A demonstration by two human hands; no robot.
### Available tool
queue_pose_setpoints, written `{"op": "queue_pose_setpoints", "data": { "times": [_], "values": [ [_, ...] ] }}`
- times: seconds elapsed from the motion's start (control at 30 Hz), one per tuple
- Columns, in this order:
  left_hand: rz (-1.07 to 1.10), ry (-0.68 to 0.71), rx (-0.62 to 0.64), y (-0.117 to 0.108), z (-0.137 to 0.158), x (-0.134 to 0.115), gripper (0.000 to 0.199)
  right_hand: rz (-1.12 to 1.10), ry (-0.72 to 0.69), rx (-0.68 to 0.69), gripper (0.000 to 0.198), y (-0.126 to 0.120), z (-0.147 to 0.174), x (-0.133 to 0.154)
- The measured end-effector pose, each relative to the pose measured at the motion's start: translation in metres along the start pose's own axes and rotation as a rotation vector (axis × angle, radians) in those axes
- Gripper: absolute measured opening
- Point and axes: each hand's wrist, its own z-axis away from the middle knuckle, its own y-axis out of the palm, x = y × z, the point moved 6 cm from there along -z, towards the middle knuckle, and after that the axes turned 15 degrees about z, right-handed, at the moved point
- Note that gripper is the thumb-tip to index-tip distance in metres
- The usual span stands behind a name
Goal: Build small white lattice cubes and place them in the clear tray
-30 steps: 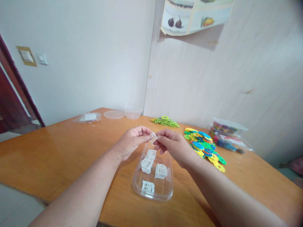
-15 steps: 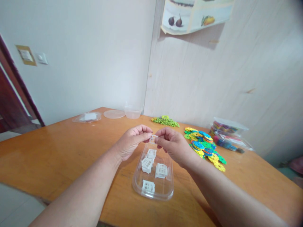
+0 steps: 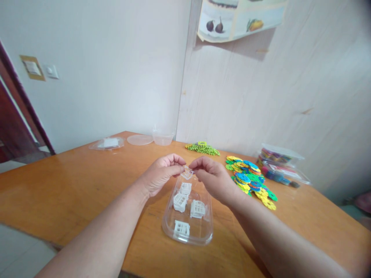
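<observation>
Between my two hands is a small white plastic lattice piece (image 3: 187,173), held above the far end of a clear plastic tray (image 3: 189,240). My left hand (image 3: 162,173) is closed, thumb and forefinger pinching the piece's left edge. On the other side my right hand (image 3: 213,175) pinches its right edge. In the tray lie several more white lattice pieces, some stacked: a small one (image 3: 185,188) at the far end, a stack (image 3: 180,202) at left, another stack (image 3: 198,208) at right and one piece (image 3: 182,228) near the front.
Right of my right hand lies a heap of coloured notched discs (image 3: 251,179). Behind are a green pile (image 3: 203,148), a clear tub (image 3: 163,137), a round lid (image 3: 140,139) and a clear lid (image 3: 108,143). Clear boxes (image 3: 282,166) stand at the far right of the wooden table (image 3: 116,181).
The white lattice piece has tilted in my fingers, so more of its openwork face shows and it hangs slightly lower. My hands have barely shifted.
</observation>
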Motion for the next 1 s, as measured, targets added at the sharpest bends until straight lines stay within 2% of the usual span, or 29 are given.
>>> {"op": "queue_pose_setpoints", "data": {
  "times": [0.13,0.23,0.3,0.43,0.57,0.7,1.0],
  "values": [
    [0.002,0.009,0.021,0.003,0.000,0.000,0.016,0.025,0.002,-0.007,0.016,-0.001,-0.001,0.004],
    [-0.013,0.014,0.009,0.002,-0.001,-0.002,0.017,0.063,0.007,0.059,0.014,0.001,0.000,0.005],
    [-0.023,0.031,-0.039,-0.003,-0.002,-0.004,0.017,0.059,0.006,0.144,0.014,0.003,0.004,0.007],
    [-0.083,0.054,-0.136,-0.012,-0.004,-0.005,0.016,0.118,-0.035,0.406,0.018,0.010,0.020,0.021],
    [-0.133,0.055,-0.131,-0.011,-0.004,-0.004,0.015,0.261,-0.191,0.559,0.023,0.015,0.037,0.044],
    [-0.150,0.052,-0.122,-0.009,-0.004,-0.003,0.016,0.432,-0.279,0.581,0.021,0.018,0.044,0.057],
    [-0.143,0.056,-0.100,-0.009,-0.004,-0.002,0.017,0.586,-0.278,0.600,0.016,0.026,0.050,0.057]
  ]
}}
